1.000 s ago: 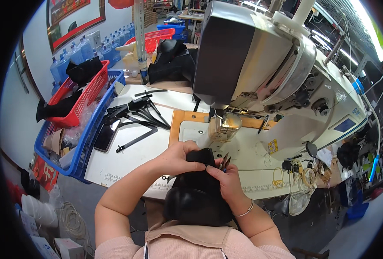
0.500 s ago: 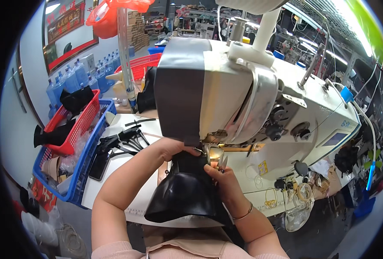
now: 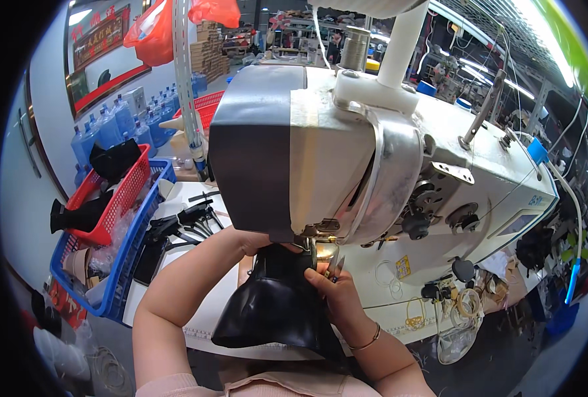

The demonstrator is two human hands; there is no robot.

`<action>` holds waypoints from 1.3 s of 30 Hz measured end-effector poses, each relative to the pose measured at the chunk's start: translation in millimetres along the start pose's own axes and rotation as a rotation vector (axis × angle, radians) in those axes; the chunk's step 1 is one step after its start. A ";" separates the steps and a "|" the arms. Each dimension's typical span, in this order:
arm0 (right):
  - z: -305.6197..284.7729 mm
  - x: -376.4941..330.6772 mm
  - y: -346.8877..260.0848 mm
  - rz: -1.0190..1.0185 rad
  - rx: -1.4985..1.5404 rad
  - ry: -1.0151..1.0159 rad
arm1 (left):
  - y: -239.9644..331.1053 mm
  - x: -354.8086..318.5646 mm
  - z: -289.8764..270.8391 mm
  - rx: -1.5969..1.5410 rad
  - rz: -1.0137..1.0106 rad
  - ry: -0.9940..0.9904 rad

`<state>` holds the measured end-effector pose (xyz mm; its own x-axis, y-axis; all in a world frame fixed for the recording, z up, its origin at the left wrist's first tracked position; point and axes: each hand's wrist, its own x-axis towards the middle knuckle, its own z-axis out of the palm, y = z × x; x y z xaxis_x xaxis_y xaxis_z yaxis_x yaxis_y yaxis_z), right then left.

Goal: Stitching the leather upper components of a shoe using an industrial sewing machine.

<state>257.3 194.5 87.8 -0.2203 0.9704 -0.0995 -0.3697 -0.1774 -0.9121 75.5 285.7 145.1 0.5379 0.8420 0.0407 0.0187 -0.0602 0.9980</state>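
A black leather piece [image 3: 267, 311], shaped like a shoe or boot upper, hangs toward me from under the head of a white and grey sewing machine [image 3: 330, 152]. My left hand [image 3: 257, 240] grips its upper edge from the left, most of its fingers hidden by the machine head and the leather. On the right side, close to the needle area, my right hand [image 3: 339, 291] pinches the leather with the thumb on top. Pointed metal blades of thread snips [image 3: 337, 266] stick up from that same hand. Behind them shows a shiny gold-coloured metal part [image 3: 327, 251] of the machine.
Black strap-like pieces [image 3: 181, 225] and a dark phone [image 3: 151, 261] lie left on the white table [image 3: 204, 317]. Beyond them, a red basket [image 3: 118, 205] with black pieces sits in a blue crate [image 3: 105, 301]. Cords and a tape roll [image 3: 467, 303] lie at right.
The view has shifted, so the machine head appears larger and further left. Both hands keep their hold on the leather, which sits slightly lower and more to the left in the picture.
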 end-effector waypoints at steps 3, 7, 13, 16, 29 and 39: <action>-1.0 1.2 1.8 -0.008 0.003 -0.008 | 3.4 -0.6 1.2 -0.066 -0.040 -0.004; -0.6 0.6 1.2 0.002 0.013 -0.019 | 6.9 -1.2 1.7 -0.137 -0.081 -0.001; 1.6 -1.6 -1.0 0.006 -0.026 0.015 | 11.1 -4.9 3.0 -0.227 -0.109 0.010; 3.0 -2.3 -1.5 0.008 -0.059 0.043 | 13.1 -6.5 2.4 -0.267 -0.106 0.013; 14.6 -13.1 -8.4 -0.124 -0.169 0.135 | 11.0 -1.6 2.3 -0.261 -0.161 0.035; 14.6 -13.0 -5.2 -0.200 -0.263 0.179 | 7.6 0.7 0.8 -0.309 -0.190 0.070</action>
<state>248.9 180.4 99.7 0.0028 0.9990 0.0443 -0.1395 0.0443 -0.9892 76.7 285.4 152.7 0.4898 0.8581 -0.1541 -0.1481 0.2562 0.9552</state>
